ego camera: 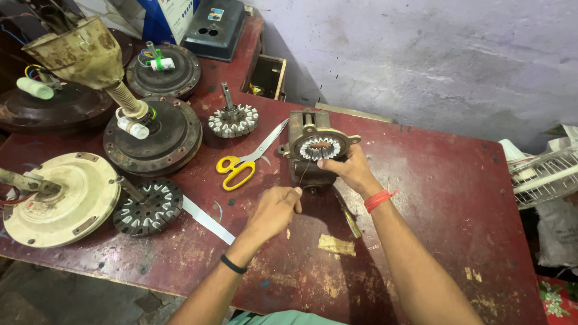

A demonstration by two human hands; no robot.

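Observation:
A brown metal motor body [315, 147] with a ring-shaped stator of pale teeth stands on the red table [445, 198], just past the middle. My right hand [349, 170] grips its lower right rim. My left hand [274, 210] is pinched on a thin dark wire [304, 174] that runs up to the stator. A red band is on my right wrist and a black one on my left.
Yellow-handled scissors [241, 165] lie left of the motor. Beyond them are a wound stator on a shaft [233, 119], a bare dark stator [149, 206], several fan motor housings [152, 133] and a cream one [63, 198]. A white fan grille [545, 174] sits at right.

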